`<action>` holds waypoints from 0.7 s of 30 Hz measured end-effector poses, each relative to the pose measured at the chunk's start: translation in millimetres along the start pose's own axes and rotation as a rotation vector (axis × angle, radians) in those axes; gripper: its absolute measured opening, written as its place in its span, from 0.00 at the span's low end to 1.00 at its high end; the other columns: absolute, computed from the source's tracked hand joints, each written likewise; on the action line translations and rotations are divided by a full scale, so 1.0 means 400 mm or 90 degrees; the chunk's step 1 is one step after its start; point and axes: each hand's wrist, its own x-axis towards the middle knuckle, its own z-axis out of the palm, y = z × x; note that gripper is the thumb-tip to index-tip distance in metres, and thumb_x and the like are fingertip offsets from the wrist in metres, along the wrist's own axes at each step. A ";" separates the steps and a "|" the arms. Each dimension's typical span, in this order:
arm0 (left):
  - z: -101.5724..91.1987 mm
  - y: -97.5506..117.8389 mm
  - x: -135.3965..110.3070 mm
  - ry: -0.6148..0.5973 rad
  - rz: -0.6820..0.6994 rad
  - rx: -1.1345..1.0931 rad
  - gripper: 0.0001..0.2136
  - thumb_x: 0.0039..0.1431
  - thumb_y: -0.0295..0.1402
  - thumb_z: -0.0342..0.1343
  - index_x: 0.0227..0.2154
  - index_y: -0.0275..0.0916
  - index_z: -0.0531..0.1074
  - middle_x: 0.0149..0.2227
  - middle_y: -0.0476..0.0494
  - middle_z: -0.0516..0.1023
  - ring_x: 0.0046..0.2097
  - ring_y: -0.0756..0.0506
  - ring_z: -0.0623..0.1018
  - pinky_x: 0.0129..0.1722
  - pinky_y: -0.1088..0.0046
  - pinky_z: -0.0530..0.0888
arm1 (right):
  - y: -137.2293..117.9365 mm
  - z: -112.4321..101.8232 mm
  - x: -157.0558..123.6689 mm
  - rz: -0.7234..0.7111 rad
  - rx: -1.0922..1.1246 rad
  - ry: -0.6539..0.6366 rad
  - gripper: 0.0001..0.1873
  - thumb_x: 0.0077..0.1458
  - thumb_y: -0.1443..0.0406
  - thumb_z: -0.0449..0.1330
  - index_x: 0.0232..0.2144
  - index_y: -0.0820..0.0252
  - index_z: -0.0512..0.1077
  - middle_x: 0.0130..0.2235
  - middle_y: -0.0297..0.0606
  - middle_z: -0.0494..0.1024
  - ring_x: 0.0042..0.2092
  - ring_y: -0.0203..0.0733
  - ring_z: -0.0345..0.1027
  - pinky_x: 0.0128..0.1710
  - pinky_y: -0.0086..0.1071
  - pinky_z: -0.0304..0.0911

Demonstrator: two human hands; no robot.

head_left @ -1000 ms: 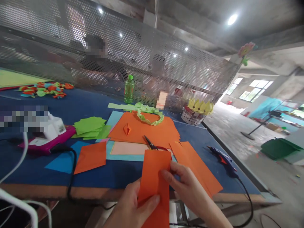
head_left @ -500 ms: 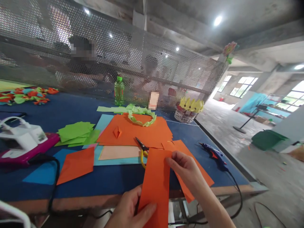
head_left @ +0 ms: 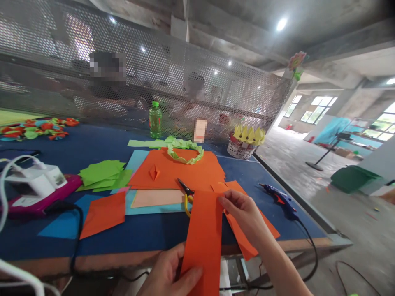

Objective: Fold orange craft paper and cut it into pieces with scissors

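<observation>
A long strip of orange paper (head_left: 205,234) is held up in front of me at the table's near edge. My left hand (head_left: 173,271) grips its lower left side, thumb on the face and fingers behind. At its upper right edge my right hand (head_left: 242,209) pinches the strip between thumb and fingers. Behind the strip lies a pair of scissors (head_left: 187,197) with yellow handles, partly covered. More orange paper (head_left: 265,224) lies beneath my right hand. A stack of orange sheets (head_left: 197,174) bears a green folded-paper ring (head_left: 185,158) and a small folded orange piece (head_left: 154,172).
A blue glue gun (head_left: 280,199) with a cord lies at the right. Green paper squares (head_left: 103,174) and a magenta power strip (head_left: 40,201) with white plugs sit left. Farther back stand a green bottle (head_left: 155,121), a basket (head_left: 240,150) and a perforated metal screen (head_left: 123,82), people behind it.
Both hands keep their hold on the orange strip, which stays almost in place. The view has shifted slightly, so the table things appear a little farther right.
</observation>
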 end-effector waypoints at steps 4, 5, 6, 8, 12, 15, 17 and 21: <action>-0.018 -0.003 -0.009 -0.027 0.006 -0.011 0.22 0.53 0.43 0.69 0.47 0.37 0.79 0.44 0.37 0.83 0.45 0.39 0.81 0.45 0.67 0.75 | -0.002 0.003 0.014 -0.011 -0.044 0.022 0.20 0.56 0.48 0.59 0.28 0.58 0.68 0.26 0.29 0.65 0.28 0.35 0.58 0.29 0.29 0.56; -0.022 -0.004 -0.011 -0.033 0.003 -0.015 0.22 0.53 0.44 0.69 0.48 0.36 0.79 0.43 0.36 0.83 0.44 0.39 0.81 0.44 0.68 0.75 | -0.001 0.002 0.018 -0.015 -0.063 0.022 0.20 0.57 0.48 0.58 0.28 0.58 0.68 0.26 0.30 0.66 0.28 0.35 0.59 0.29 0.29 0.57; -0.026 -0.004 -0.013 -0.037 -0.001 -0.022 0.22 0.54 0.44 0.69 0.48 0.36 0.79 0.43 0.36 0.84 0.43 0.39 0.81 0.43 0.69 0.75 | -0.001 -0.001 0.023 -0.019 -0.086 0.018 0.20 0.58 0.48 0.57 0.28 0.58 0.69 0.27 0.31 0.68 0.29 0.36 0.61 0.30 0.30 0.58; -0.034 -0.003 -0.016 -0.033 -0.007 -0.039 0.21 0.54 0.43 0.69 0.48 0.37 0.79 0.44 0.36 0.84 0.43 0.40 0.82 0.42 0.70 0.75 | 0.004 -0.019 0.033 -0.032 -0.142 0.006 0.21 0.61 0.48 0.54 0.31 0.58 0.72 0.29 0.34 0.73 0.31 0.39 0.65 0.32 0.31 0.60; -0.047 0.013 -0.024 0.010 -0.020 -0.070 0.20 0.53 0.41 0.70 0.47 0.38 0.79 0.45 0.37 0.84 0.45 0.39 0.83 0.43 0.70 0.76 | 0.035 -0.109 0.065 -0.061 -0.304 0.031 0.19 0.62 0.52 0.54 0.44 0.58 0.75 0.43 0.43 0.78 0.43 0.47 0.71 0.44 0.39 0.63; -0.049 0.029 -0.026 0.059 -0.024 -0.068 0.21 0.52 0.41 0.71 0.48 0.38 0.79 0.47 0.36 0.84 0.49 0.37 0.82 0.46 0.68 0.77 | 0.073 -0.186 0.094 -0.055 -0.436 0.057 0.16 0.56 0.58 0.60 0.42 0.63 0.77 0.43 0.52 0.78 0.45 0.57 0.70 0.48 0.49 0.60; -0.047 0.034 -0.025 0.076 -0.025 -0.058 0.23 0.51 0.41 0.71 0.48 0.38 0.79 0.48 0.36 0.83 0.51 0.35 0.81 0.48 0.64 0.77 | 0.090 -0.214 0.113 -0.060 -0.488 0.029 0.14 0.55 0.60 0.61 0.40 0.63 0.77 0.42 0.52 0.79 0.45 0.59 0.71 0.48 0.51 0.60; -0.041 0.029 -0.019 0.080 0.008 -0.039 0.23 0.51 0.42 0.71 0.48 0.39 0.79 0.49 0.36 0.83 0.52 0.34 0.80 0.50 0.64 0.76 | 0.084 -0.196 0.145 -0.128 -0.523 -0.111 0.17 0.53 0.64 0.64 0.47 0.57 0.76 0.50 0.44 0.79 0.53 0.52 0.70 0.55 0.44 0.60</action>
